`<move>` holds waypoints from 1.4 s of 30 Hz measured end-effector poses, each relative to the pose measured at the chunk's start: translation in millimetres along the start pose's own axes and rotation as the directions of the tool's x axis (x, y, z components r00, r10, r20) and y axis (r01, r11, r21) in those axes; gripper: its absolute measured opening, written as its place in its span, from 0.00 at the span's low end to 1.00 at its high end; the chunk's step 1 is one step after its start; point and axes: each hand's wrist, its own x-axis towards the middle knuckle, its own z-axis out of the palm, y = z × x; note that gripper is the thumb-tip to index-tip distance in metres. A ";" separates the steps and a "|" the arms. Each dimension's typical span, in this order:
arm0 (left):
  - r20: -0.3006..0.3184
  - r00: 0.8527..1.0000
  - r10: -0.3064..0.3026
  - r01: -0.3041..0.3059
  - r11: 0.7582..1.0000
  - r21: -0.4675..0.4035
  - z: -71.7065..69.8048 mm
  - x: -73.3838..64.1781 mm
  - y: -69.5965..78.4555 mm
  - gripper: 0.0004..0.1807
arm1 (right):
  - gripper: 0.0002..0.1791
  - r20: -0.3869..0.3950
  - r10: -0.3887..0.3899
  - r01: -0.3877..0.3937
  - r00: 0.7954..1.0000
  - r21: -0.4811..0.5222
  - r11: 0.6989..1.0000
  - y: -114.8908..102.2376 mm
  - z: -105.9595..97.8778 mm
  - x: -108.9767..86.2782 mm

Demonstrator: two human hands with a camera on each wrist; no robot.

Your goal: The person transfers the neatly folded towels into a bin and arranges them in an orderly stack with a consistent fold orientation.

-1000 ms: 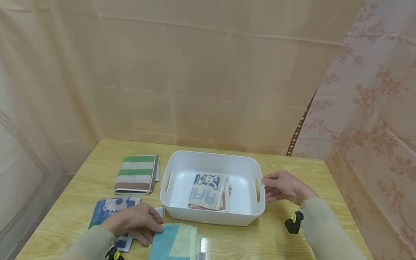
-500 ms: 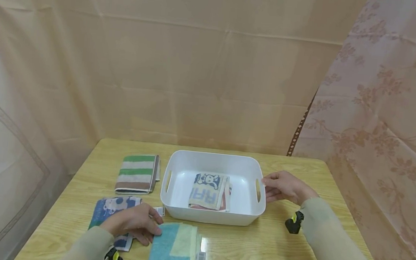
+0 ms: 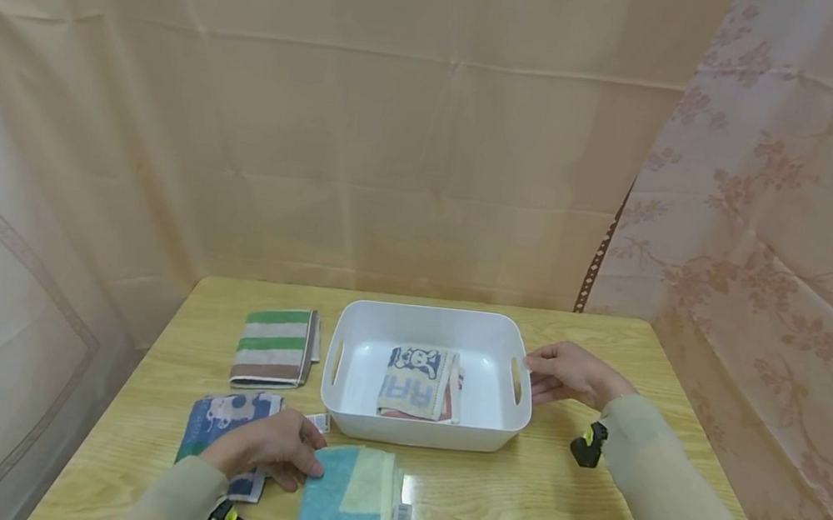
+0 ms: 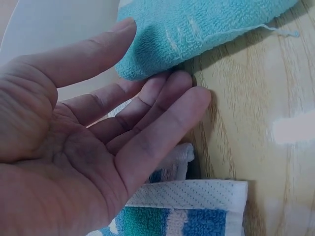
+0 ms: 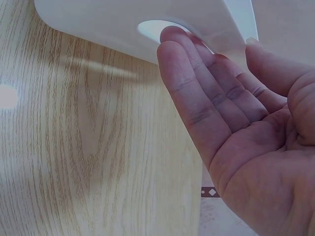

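Note:
At the left edge of a folded turquoise and pale-yellow towel (image 3: 367, 498) is my left hand (image 3: 270, 447). In the left wrist view its thumb lies by the towel's corner (image 4: 157, 49), with the relaxed fingers (image 4: 162, 132) by the corner's underside and no pinch between them. Beneath this hand lies a blue patterned towel (image 3: 221, 413), partly hidden. My right hand (image 3: 575, 373) is at the right handle end of a white plastic bin (image 3: 418, 434). Its fingers (image 5: 187, 83) extend along the outer wall by the handle hole, thumb at the rim. Inside the bin lies a folded cream and blue towel (image 3: 415, 385).
Left of the bin, a folded towel with green, white and brown stripes (image 3: 276, 347) lies on the wooden table (image 3: 551, 507). A white tag (image 3: 402, 516) sticks out from the turquoise towel. Curtains (image 3: 425, 169) hang behind and at both sides.

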 end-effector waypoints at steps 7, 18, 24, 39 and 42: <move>0.023 0.999 0.024 -0.024 1.000 0.004 -3.5 20.4 -15.4 0.30 | 0.24 0.001 -0.002 0.002 1.000 0.007 1.000 0.2 0.6 -0.2; -0.023 1.000 0.012 -0.008 0.986 0.164 16.9 -19.7 25.4 0.11 | 0.24 0.008 -0.006 0.006 1.000 0.010 1.000 -3.0 1.8 -2.4; 0.011 0.999 0.040 -0.041 0.990 0.136 8.5 7.6 2.0 0.14 | 0.24 0.003 -0.003 0.003 1.000 0.001 1.000 -3.0 1.2 -1.9; -0.018 0.978 0.206 -0.199 0.962 0.187 24.2 -25.3 25.4 0.13 | 0.24 -0.001 0.000 0.000 1.000 -0.004 1.000 -2.0 0.6 -1.6; -0.024 0.964 0.264 -0.250 0.936 0.247 21.9 -22.4 24.9 0.15 | 0.24 -0.004 -0.003 0.003 1.000 -0.011 1.000 -1.8 0.7 -1.6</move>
